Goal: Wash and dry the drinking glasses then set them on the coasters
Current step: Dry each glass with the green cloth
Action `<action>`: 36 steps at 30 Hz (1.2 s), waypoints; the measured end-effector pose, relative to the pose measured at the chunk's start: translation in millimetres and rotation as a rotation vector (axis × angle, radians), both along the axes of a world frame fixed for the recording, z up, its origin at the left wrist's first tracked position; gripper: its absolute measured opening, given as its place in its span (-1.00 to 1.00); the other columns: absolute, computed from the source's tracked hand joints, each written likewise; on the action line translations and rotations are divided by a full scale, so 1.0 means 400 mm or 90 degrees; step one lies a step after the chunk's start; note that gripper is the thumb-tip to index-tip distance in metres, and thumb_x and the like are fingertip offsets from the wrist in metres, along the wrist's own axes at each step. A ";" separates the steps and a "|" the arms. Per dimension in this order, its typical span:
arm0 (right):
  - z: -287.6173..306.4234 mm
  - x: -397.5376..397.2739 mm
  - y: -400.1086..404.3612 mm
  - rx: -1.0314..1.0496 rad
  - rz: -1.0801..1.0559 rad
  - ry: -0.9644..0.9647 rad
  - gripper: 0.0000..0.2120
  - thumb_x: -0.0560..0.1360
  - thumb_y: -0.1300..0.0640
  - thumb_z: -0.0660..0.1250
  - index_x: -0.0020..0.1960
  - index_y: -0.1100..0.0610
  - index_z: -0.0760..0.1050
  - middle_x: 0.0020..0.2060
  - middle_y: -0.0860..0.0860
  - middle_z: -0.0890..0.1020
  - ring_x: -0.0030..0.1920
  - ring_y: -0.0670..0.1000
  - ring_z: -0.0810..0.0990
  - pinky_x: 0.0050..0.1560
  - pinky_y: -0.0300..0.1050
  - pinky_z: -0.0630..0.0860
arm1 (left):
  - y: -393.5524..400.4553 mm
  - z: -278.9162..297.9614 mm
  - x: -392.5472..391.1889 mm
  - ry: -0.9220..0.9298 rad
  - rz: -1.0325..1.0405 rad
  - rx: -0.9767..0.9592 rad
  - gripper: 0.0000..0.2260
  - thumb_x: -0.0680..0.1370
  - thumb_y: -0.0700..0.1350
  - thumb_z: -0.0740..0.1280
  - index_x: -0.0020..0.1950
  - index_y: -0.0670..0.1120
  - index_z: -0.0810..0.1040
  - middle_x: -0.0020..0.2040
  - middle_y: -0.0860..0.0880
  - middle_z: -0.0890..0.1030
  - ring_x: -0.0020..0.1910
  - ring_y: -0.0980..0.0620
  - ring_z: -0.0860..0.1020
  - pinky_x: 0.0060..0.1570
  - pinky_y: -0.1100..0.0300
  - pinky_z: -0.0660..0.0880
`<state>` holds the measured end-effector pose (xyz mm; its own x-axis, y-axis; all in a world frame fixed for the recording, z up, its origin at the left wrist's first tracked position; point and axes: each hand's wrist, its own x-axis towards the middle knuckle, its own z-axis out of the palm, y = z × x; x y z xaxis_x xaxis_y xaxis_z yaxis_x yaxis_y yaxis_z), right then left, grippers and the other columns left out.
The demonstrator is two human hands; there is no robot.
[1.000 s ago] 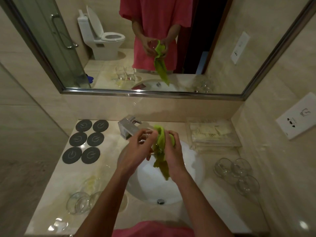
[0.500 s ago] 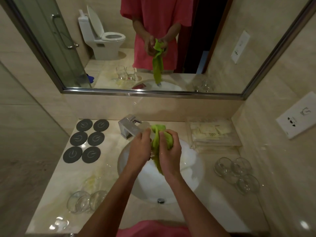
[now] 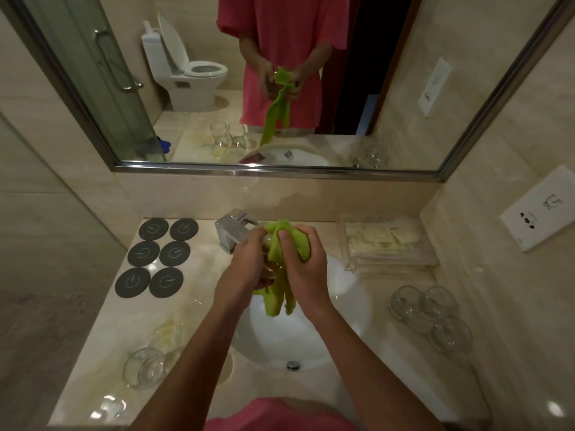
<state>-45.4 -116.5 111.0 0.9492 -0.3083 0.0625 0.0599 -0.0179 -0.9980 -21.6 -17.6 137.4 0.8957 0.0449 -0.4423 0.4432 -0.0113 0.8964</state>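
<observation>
Head camera view over a bathroom worktop (image 3: 193,318): a person in a pink shirt rubs a drinking glass (image 3: 270,259) with a green cloth (image 3: 280,275) above the white basin (image 3: 348,306). The left hand (image 3: 245,265) grips the glass, its fingers curled round the side, while the right hand (image 3: 303,265) clutches the cloth, fingers wrapped over the bunched fabric and pressing it to the glass. The cloth's loose end hangs down toward the basin.

Six dark round coasters (image 3: 158,256) lie in two columns at the far left of the worktop, and none carries a glass. Two glasses (image 3: 149,365) stand at the near left, beside a wet patch; three more glasses (image 3: 431,315) stand clustered on the right, near a clear tray of toiletry packets (image 3: 385,241). Whether either group is washed cannot be told.

Judged from this, the job is at an early-to-middle stage: one glass appears to be at its drying step, five wait on the worktop, and every placement on the coasters is left to do.
</observation>
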 end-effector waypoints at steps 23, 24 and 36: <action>0.012 0.007 -0.025 0.021 -0.035 0.135 -0.75 0.64 -0.12 0.25 0.15 0.04 0.49 -0.04 -0.03 0.63 -0.11 -0.23 0.60 -0.14 -0.37 0.51 | -0.051 -0.065 0.015 -0.152 -0.021 0.145 -0.57 0.52 0.29 0.00 0.01 0.05 0.52 0.02 -0.07 0.59 0.03 -0.10 0.56 0.03 -0.07 0.52; 0.009 0.003 -0.022 -0.030 -0.034 0.094 -0.76 0.64 -0.11 0.25 0.17 0.03 0.48 -0.03 -0.04 0.63 -0.10 -0.24 0.59 -0.16 -0.41 0.48 | -0.049 -0.063 0.020 -0.085 -0.019 0.101 -0.55 0.53 0.31 -0.01 0.01 0.08 0.54 0.06 -0.11 0.61 0.03 -0.11 0.58 0.02 -0.06 0.54; 0.011 0.042 -0.056 -0.218 0.006 -0.137 -0.70 0.53 -0.06 0.37 0.19 0.07 0.59 0.08 -0.08 0.64 0.09 -0.14 0.59 0.10 -0.23 0.54 | 0.000 -0.038 0.028 0.201 -0.187 -0.302 -0.39 0.52 0.37 0.16 -0.15 -0.16 0.63 -0.31 -0.15 0.54 -0.42 -0.06 0.42 -0.37 0.17 0.24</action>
<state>-28.8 -138.9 115.5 0.9062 -0.2262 0.3573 0.2685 -0.3450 -0.8994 -10.4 -17.4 122.0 0.6642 -0.4478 -0.5987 0.7256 0.1933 0.6604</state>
